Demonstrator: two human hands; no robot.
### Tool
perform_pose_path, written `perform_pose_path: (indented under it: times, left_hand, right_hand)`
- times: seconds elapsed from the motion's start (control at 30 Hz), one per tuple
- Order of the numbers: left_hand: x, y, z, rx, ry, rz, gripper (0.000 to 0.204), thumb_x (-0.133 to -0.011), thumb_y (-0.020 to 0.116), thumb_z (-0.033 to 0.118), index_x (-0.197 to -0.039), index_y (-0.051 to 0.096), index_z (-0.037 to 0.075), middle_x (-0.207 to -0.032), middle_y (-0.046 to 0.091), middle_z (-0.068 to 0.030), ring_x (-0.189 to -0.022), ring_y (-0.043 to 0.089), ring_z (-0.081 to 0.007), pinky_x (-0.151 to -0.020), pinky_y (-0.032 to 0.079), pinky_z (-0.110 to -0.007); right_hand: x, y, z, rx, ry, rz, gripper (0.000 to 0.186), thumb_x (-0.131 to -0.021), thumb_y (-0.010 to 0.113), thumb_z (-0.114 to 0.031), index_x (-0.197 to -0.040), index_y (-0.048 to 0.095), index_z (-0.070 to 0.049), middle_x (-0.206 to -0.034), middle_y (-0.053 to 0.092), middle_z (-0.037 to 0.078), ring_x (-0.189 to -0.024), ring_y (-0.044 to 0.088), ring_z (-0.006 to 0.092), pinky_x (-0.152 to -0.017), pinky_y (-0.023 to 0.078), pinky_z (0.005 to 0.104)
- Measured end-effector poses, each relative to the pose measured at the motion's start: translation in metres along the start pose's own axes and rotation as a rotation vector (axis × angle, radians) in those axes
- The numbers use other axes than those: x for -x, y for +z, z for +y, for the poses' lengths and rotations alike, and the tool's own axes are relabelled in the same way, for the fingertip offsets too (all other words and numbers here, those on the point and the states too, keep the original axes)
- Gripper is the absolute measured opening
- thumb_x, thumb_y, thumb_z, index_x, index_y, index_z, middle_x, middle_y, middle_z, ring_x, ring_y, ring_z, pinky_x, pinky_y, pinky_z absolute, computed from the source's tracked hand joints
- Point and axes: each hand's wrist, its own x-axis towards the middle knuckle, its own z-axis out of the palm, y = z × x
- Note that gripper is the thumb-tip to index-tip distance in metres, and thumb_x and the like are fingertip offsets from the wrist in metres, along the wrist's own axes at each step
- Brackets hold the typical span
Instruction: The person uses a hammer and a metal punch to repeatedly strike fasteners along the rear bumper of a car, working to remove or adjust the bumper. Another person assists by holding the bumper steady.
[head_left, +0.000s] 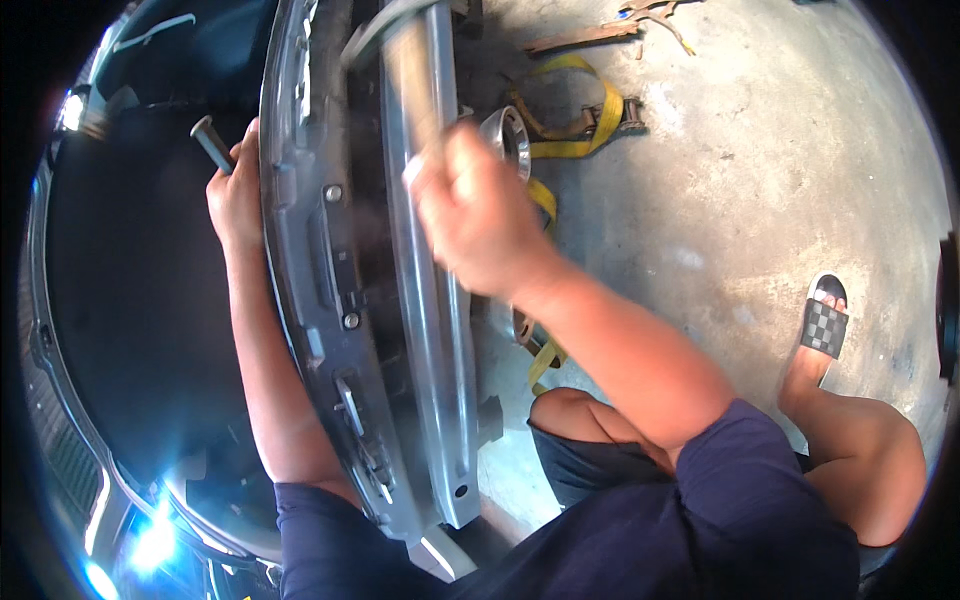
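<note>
My right hand (482, 212), blurred by motion, is closed around the wooden handle of a hammer (409, 75). The hammer's curved, dark metal head is up at the top edge, over a long grey bumper beam (432, 330). On the far side of a dark car body panel (318, 260), my left hand (236, 198) grips a short metal bar (211, 143) with a flared round end sticking up. That hand's fingers are partly hidden behind the panel's edge, and the bar's lower part is out of sight. Bolts (351, 320) sit along the panel.
A dark cargo space (140, 290) lies left of the panel, with a bright lamp (153, 545) at lower left. Right of the beam, a yellow ratchet strap (575, 148) and a rusty metal piece (582, 38) lie on the concrete floor (690, 220). My sandalled foot (826, 320) rests there.
</note>
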Motion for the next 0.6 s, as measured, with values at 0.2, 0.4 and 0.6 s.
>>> perform_pose_path:
  times: [0.2, 0.4, 0.6]
  left_hand:
    - [0.014, 0.002, 0.012, -0.100, -0.068, 0.062, 0.046, -0.101, 0.071, 0.052, -0.109, 0.085, 0.009, -0.078, 0.068, 0.0021, -0.076, 0.059, -0.0059, -0.072, 0.046, -0.025]
    - [0.000, -0.002, 0.004, -0.244, 0.043, 0.014, 0.043, -0.106, 0.063, 0.046, -0.133, 0.075, 0.015, -0.101, 0.074, -0.0030, -0.089, 0.065, -0.0095, -0.082, 0.051, -0.029]
    - [0.013, -0.001, 0.002, -0.112, 0.002, 0.081, 0.044, -0.102, 0.071, 0.049, -0.112, 0.084, 0.009, -0.078, 0.066, 0.0039, -0.074, 0.057, -0.0060, -0.072, 0.046, -0.024]
  right_hand:
    - [-0.020, -0.019, -0.044, -0.598, -0.346, 0.544, 0.024, -0.114, 0.047, -0.026, -0.104, 0.051, -0.005, -0.077, 0.064, 0.011, -0.063, 0.069, 0.0225, -0.057, 0.059, 0.0368]
    - [-0.004, 0.001, -0.007, 0.087, -0.062, 0.034, 0.028, -0.107, 0.061, -0.026, -0.097, 0.053, -0.001, -0.061, 0.058, 0.011, -0.054, 0.063, 0.0218, -0.053, 0.052, 0.0420]
    - [-0.026, -0.051, -0.052, -0.582, -0.329, 0.616, 0.018, -0.113, 0.050, -0.018, -0.099, 0.050, -0.006, -0.071, 0.062, 0.007, -0.059, 0.065, 0.0200, -0.058, 0.056, 0.0320]
